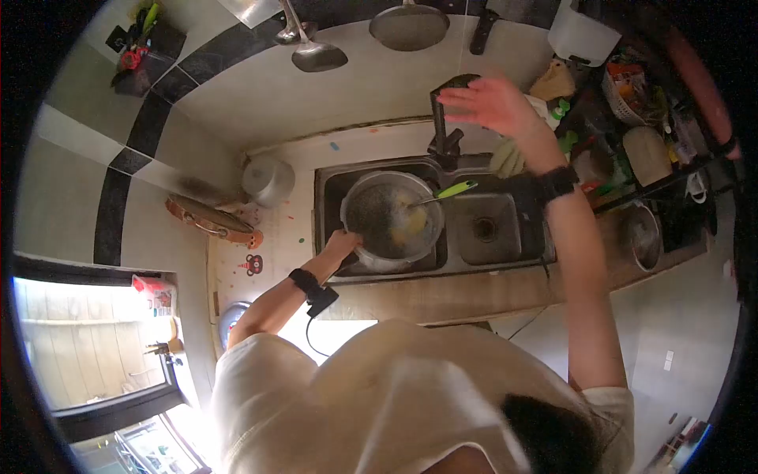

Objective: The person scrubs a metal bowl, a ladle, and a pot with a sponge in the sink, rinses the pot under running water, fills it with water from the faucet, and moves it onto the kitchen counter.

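A large metal pot [359, 251] sits in the left basin of the sink, with cloudy liquid and yellowish pieces in it. A utensil with a green handle [456, 189] leans over the pot's right rim. My left hand [345, 243] is closed at the pot's lower left edge, gripping its rim or handle. Raised beside the black faucet [446, 142], my right hand [485, 103] has its fingers spread and holds nothing. It is slightly blurred.
The right basin [484, 229] has a dark drain. A lidded metal pot [268, 180] stands left of the sink. Ladles [320, 57] hang on the wall above. Green gloves [507, 158], a white basket [626, 95] and a rack crowd the right side.
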{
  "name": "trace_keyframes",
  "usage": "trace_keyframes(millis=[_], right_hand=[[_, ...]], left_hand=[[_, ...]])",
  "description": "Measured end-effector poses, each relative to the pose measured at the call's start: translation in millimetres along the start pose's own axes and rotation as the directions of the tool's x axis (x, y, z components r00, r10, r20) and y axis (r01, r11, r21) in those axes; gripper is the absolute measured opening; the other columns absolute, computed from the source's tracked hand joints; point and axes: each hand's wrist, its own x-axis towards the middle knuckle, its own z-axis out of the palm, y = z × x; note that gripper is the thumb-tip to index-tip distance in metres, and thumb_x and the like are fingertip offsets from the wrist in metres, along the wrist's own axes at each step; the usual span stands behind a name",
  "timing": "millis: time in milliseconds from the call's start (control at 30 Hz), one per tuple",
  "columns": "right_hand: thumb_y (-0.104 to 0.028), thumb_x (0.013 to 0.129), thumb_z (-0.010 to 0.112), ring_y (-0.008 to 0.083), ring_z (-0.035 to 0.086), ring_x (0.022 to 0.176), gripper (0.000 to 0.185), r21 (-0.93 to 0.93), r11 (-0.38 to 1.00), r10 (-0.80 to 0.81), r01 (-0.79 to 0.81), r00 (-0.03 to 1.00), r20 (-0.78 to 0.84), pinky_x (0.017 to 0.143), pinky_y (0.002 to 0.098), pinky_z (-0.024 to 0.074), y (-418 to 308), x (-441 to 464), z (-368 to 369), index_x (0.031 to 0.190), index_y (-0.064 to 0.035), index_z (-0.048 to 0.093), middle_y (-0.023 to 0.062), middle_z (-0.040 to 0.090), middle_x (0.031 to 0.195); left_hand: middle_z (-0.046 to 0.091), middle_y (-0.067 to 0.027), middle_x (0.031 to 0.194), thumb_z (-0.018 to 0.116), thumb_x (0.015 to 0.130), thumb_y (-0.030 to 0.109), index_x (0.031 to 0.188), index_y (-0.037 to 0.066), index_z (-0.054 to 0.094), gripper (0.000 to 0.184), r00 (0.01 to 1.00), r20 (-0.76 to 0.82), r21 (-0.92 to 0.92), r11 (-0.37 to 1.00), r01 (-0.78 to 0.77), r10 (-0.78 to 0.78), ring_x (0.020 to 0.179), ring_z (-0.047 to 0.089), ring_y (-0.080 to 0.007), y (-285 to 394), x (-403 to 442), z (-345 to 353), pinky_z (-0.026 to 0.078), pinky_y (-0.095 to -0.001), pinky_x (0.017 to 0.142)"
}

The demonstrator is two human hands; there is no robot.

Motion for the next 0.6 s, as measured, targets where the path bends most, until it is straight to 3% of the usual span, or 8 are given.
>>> trace_keyframes(millis=[100,200,267,367,433,467,533,600], right_hand=[[-0.024,0.084,0.046,0.0369,0.034,0.117,0.021,-0.066,0.998,0.000,-0.001,1.000,-0.020,0.095,0.0533,0.0285,9,-11,0,0.086,-0.0042,0.054,0.0237,0.037,0.124],[-0.026,0.086,0.043,0.0365,0.034,0.117,0.022,-0.194,0.981,0.011,0.008,0.995,0.096,0.094,0.0508,0.0311,11,-10,5,0.092,-0.0075,0.054,0.0222,0.033,0.128],[-0.023,0.087,0.041,0.0338,0.034,0.117,0.025,-0.148,0.987,0.060,-0.058,0.998,0.009,0.093,0.0465,0.0335,13,-11,13,0.107,-0.0073,0.043,0.0225,0.033,0.128],[-0.025,0.085,0.046,0.0356,0.038,0.114,0.038,-0.270,0.954,0.108,-0.127,0.990,-0.086,0.092,0.0454,0.0350,19,-14,19,0.120,-0.0133,0.036,0.0229,0.031,0.129],[-0.022,0.085,0.047,0.0349,0.042,0.111,0.044,-0.358,0.922,0.128,-0.145,0.989,-0.071,0.091,0.0445,0.0360,28,-26,8,0.124,-0.0139,0.030,0.0232,0.031,0.129],[-0.021,0.085,0.047,0.0335,0.044,0.109,0.044,-0.320,0.944,0.049,-0.083,0.993,-0.111,0.090,0.0433,0.0379,35,-31,0,0.125,-0.0137,0.030,0.0228,0.032,0.128],[-0.019,0.084,0.047,0.0307,0.050,0.103,0.045,-0.239,0.970,-0.106,0.053,0.971,-0.216,0.086,0.0409,0.0418,54,-44,-23,0.126,-0.0133,0.031,0.0219,0.036,0.126],[-0.020,0.084,0.049,0.0254,0.055,0.093,0.042,0.066,0.977,-0.124,0.203,0.791,-0.599,0.077,0.0362,0.0470,103,-72,-113,0.123,-0.0109,0.037,0.0181,0.044,0.118]], left_hand=[[0.059,-0.0109,0.071,0.057,0.066,0.019,0.073,-0.005,0.059,0.025,0.999,0.054,0.008,1.000,-0.005,0.004,0.067,0.055,-0.0208,-39,54,-8,0.040,-0.0319,0.060],[0.060,-0.0140,0.074,0.057,0.066,0.022,0.077,-0.006,0.059,0.030,0.996,0.092,0.131,0.991,-0.017,0.005,0.070,0.056,-0.0238,-72,96,-1,0.041,-0.0337,0.062],[0.060,-0.0165,0.077,0.057,0.067,0.025,0.081,-0.006,0.059,0.035,0.978,0.195,0.229,0.966,-0.118,0.073,0.073,0.057,-0.0262,-107,137,3,0.042,-0.0346,0.066],[0.059,-0.0205,0.089,0.055,0.068,0.027,0.090,-0.006,0.058,0.040,0.986,0.119,0.081,0.991,0.108,-0.117,0.083,0.056,-0.0289,-118,155,20,0.041,-0.0358,0.073],[0.057,-0.0204,0.095,0.055,0.068,0.027,0.097,-0.006,0.054,0.044,0.987,0.153,0.251,0.968,0.003,-0.042,0.089,0.054,-0.0291,-125,163,25,0.040,-0.0358,0.077],[0.056,-0.0203,0.098,0.055,0.068,0.027,0.101,-0.006,0.051,0.046,0.983,0.181,0.341,0.939,-0.048,-0.015,0.092,0.053,-0.0293,-130,165,26,0.039,-0.0357,0.079],[0.055,-0.0197,0.100,0.055,0.068,0.027,0.105,-0.005,0.049,0.050,0.977,0.191,0.341,0.940,0.025,-0.096,0.095,0.052,-0.0294,-142,164,25,0.039,-0.0357,0.081],[0.056,-0.0186,0.099,0.056,0.068,0.027,0.107,-0.005,0.048,0.051,0.942,0.165,0.142,0.952,0.270,-0.292,0.095,0.052,-0.0296,-145,166,28,0.039,-0.0358,0.081]])
